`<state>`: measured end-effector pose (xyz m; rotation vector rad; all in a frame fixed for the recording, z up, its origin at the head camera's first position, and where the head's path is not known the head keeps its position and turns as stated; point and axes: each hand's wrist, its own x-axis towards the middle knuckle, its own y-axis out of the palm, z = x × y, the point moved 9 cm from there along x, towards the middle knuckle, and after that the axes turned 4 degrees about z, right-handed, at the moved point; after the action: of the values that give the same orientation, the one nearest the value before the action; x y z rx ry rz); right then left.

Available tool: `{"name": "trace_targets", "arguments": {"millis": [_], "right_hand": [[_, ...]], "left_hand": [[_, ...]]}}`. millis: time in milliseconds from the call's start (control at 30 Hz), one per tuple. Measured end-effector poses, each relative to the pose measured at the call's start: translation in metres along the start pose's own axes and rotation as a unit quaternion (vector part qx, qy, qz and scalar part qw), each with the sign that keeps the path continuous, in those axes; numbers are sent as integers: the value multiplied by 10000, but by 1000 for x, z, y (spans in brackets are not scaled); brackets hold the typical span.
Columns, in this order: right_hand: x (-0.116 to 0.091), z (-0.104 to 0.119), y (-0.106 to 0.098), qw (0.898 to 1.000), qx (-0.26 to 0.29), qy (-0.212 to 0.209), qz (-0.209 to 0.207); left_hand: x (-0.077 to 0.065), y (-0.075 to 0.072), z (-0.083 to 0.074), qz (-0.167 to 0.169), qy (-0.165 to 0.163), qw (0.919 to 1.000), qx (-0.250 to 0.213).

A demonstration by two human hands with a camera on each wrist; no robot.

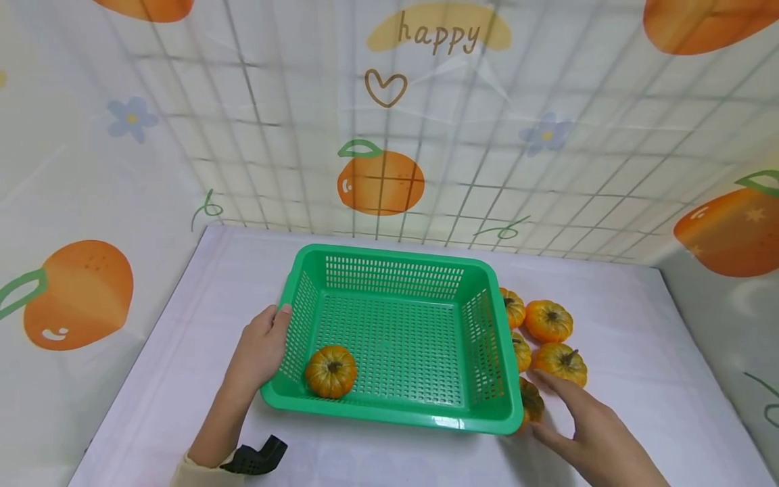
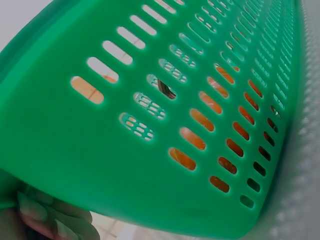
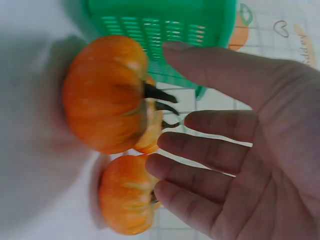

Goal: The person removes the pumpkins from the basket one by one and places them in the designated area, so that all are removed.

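Observation:
A green plastic basket (image 1: 395, 325) sits tilted on the table, with one small orange-green pumpkin (image 1: 331, 371) in its near left corner. My left hand (image 1: 258, 348) grips the basket's left rim; in the left wrist view its curled fingers (image 2: 60, 220) show under the rim. Beside the basket's right wall lie several more small pumpkins (image 1: 549, 321), some partly hidden by the rim. My right hand (image 1: 599, 433) reaches to the nearest pumpkin (image 3: 106, 95), thumb and fingers spread and apart from it in the right wrist view. Nothing is held in that hand.
A white cloth covers the table (image 1: 633, 325). Behind it stands a wire grid (image 1: 462, 169) under a sheet printed with oranges and flowers. A black strap piece (image 1: 255, 458) hangs at the left sleeve. Printed sheets also close off both sides.

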<state>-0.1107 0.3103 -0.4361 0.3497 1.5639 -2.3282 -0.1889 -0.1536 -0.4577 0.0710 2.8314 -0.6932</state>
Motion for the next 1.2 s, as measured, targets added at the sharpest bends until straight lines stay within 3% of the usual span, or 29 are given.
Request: {"name": "trace_targets", "arguments": {"millis": [300,467,733,967,1200], "right_hand": [[-1,26,-24,9997,-232,-27,-37],[-3,54,-40,9969,-310,-579,-424],[-8,105,-59,9803,-675,-1592,-958],[-2,149,-63,9655,-1107,-2165,-926],[6,187,-55,9446,-1394,-2879,-737]], "left_hand": [[-1,-1,2,-58,-1,10000,52],[0,0,2,-49,-3,10000,59],[4,2,3,-57,45,9998,191],[3,2,4,-74,-7,10000,49],[2,0,2,-113,50,9999,-2]]}}
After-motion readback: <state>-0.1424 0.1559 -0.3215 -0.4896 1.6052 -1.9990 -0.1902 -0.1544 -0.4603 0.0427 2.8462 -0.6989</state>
